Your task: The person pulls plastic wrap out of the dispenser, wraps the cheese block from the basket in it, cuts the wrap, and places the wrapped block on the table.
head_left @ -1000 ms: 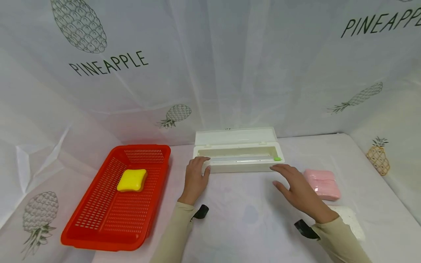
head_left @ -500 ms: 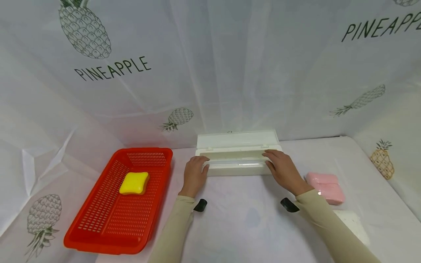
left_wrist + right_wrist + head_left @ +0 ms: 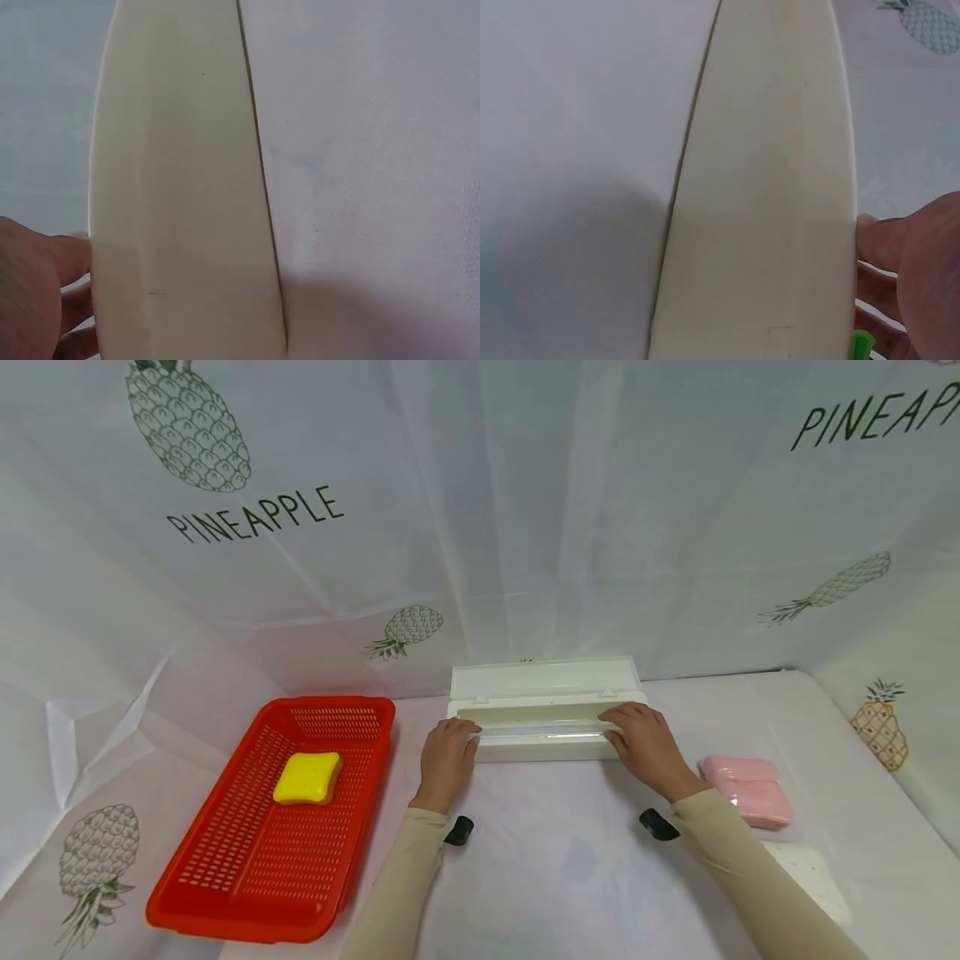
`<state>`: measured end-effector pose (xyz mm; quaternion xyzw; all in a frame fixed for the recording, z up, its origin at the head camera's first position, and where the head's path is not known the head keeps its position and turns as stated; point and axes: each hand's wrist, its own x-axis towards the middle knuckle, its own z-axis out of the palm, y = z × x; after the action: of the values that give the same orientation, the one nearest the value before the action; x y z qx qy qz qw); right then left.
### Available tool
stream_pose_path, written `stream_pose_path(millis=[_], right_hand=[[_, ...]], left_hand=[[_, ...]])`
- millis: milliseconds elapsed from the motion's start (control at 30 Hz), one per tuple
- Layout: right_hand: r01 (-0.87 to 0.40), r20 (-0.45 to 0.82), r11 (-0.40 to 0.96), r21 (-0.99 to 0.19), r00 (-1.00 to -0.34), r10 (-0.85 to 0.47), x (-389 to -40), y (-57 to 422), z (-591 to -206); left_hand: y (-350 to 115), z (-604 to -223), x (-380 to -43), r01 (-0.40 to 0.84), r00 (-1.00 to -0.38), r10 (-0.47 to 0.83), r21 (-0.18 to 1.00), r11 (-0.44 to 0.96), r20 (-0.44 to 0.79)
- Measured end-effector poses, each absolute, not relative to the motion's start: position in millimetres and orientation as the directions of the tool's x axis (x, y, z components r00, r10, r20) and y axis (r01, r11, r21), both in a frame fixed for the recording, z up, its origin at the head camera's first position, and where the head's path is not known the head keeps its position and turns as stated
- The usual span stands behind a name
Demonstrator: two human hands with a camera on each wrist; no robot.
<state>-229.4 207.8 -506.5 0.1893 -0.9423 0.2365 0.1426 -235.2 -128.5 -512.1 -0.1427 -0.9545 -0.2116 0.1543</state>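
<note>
A long white cling film dispenser box (image 3: 545,751) lies at the back of the table, its hinged lid (image 3: 543,677) tipped back. Along the front rim runs a clear slide cutter rail (image 3: 540,732). My left hand (image 3: 444,762) pinches the left end of this rail, thumb in front and fingers behind. At the right end my right hand (image 3: 647,750) does the same, near a green slider (image 3: 861,345) seen in the right wrist view. The box's plain front wall (image 3: 187,180) fills much of the left wrist view. The fingertips' exact contact is partly hidden.
A red plastic basket (image 3: 251,906) stands at the left with a yellow sponge (image 3: 306,777) in it. To the right lie a pink wrapped pack (image 3: 750,791) and a flat white item (image 3: 813,877), partly behind my sleeve. White pineapple-print cloth (image 3: 525,527) hangs behind.
My right hand has moved up and left from beside the box onto the rail's right end, covering the green slider in the head view. My left hand has stayed at the left end.
</note>
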Motion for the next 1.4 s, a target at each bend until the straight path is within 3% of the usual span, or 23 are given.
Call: stream_pose_path(millis=[333,600,833,1100,1400], right_hand=[[-0.441,0.283,0.810,-0.386,-0.892,-0.352,-232.3,212.7,-496.4],[-0.411,0.192,0.789,-0.456,-0.911,-0.364,-237.5,213.2,-484.8],[-0.379,0.176,0.781,-0.497,-0.925,-0.337,-243.3,213.3,-484.0],[-0.422,0.324,0.761,-0.492,-0.901,-0.290,-239.5,214.7,-494.5],[-0.586,0.580,0.772,-0.248,-0.728,-0.366,-241.1,221.8,-504.9]], left_hand=[[-130.5,-504.2,-232.5,0.346,-0.924,0.269,0.290,0.893,0.274],[-133.0,-493.6,-241.6,0.310,-0.948,0.255,0.384,0.870,0.188],[-131.5,-489.4,-242.2,0.288,-0.954,0.221,0.411,0.865,0.205],[-130.8,-492.2,-241.5,0.323,-0.922,0.208,0.350,0.879,0.326],[-130.9,-494.1,-239.5,0.355,-0.864,0.239,0.199,0.914,0.443]])
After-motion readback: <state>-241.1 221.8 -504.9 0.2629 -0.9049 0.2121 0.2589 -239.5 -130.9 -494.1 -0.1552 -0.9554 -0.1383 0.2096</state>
